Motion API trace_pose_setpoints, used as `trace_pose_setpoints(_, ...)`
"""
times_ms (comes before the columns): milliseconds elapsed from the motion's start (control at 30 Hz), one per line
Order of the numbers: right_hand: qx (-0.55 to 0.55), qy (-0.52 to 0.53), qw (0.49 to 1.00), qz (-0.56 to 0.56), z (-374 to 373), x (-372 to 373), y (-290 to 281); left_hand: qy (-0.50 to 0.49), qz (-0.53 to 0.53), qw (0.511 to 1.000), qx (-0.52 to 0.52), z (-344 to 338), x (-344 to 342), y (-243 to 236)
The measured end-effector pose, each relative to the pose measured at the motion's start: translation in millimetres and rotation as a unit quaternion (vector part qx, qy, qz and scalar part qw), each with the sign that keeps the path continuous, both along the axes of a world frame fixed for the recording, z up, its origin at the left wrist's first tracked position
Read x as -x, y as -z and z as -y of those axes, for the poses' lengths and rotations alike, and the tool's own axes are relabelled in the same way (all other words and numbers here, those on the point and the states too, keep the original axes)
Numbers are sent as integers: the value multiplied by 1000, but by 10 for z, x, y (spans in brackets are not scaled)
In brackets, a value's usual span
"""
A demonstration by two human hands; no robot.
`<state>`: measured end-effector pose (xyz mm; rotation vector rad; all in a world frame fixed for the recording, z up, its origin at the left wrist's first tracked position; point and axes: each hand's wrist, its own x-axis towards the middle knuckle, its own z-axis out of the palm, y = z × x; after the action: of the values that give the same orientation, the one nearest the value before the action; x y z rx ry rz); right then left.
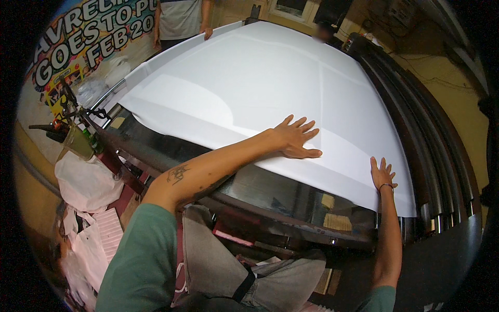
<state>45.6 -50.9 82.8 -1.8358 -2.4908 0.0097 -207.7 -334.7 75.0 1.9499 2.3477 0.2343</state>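
A large white sheet (275, 78), fabric or vinyl by its look, lies over a dark table with a glassy top (260, 184). Its near edge stops short of the table's front edge, and a few soft ripples cross it. My left hand (297, 138) rests palm down near the sheet's near edge, fingers spread. Further right, my right hand (383, 176) also presses flat on the sheet with its fingers apart, a thin bracelet at the wrist. Neither hand grips anything.
Long dark rails (416, 119) run along the table's right side. On the left, a container of tools (80, 141) stands above a white bag (88, 182). Another person's hand (208, 33) touches the far left edge; a blurred head (325, 32) shows behind the table.
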Motion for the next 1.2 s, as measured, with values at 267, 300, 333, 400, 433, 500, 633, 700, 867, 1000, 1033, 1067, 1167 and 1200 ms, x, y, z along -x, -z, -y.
trace_pose_setpoints(267, 2, 3, 1000, 2, -10, -26, -23, 8, -10, 1000, -4, -13, -18, 10)
trace_pose_setpoints(300, 1, 4, 1000, 2, -9, -26, -26, 10, -10, 1000, -5, -11, -18, 8)
trace_pose_setpoints(333, 1, 4, 1000, 2, -10, -27, -27, 10, -9, 1000, -2, -10, -18, 5)
trace_pose_setpoints(400, 0, 7, 1000, 6, -18, -32, -29, 10, -9, 1000, 3, -9, -21, -1)
trace_pose_setpoints(433, 0, 8, 1000, 7, -26, -38, -27, 9, -10, 1000, 5, -11, -26, -3)
trace_pose_setpoints(500, -2, 8, 1000, 7, -43, -48, -19, 10, -10, 1000, 6, -10, -32, -5)
trace_pose_setpoints(633, -5, 8, 1000, 9, -76, -67, -4, 12, -10, 1000, 6, -12, -37, 1)
trace_pose_setpoints(700, -5, 8, 1000, 9, -75, -75, -10, 16, -9, 1000, 5, -13, -36, 6)
trace_pose_setpoints(867, 0, 7, 1000, 7, -79, -113, -40, 23, -2, 1000, -11, -8, -54, 24)
trace_pose_setpoints(1000, 6, -1, 1000, 31, -255, -118, -5, 21, 3, 1000, -17, -6, -81, 26)
trace_pose_setpoints(1033, 7, -3, 999, 40, -322, -119, 10, 24, 1, 1000, -17, -5, -83, 22)
trace_pose_setpoints(1067, 16, -44, 997, 60, -392, -105, 20, 26, 2, 1000, -15, -1, -85, 18)
trace_pose_setpoints(1167, 47, -123, 987, 90, -536, -47, 8, 30, 5, 999, -13, 25, -91, 11)
trace_pose_setpoints(1200, 56, -121, 988, 80, -540, -30, -7, 32, 6, 999, -15, 27, -95, 7)
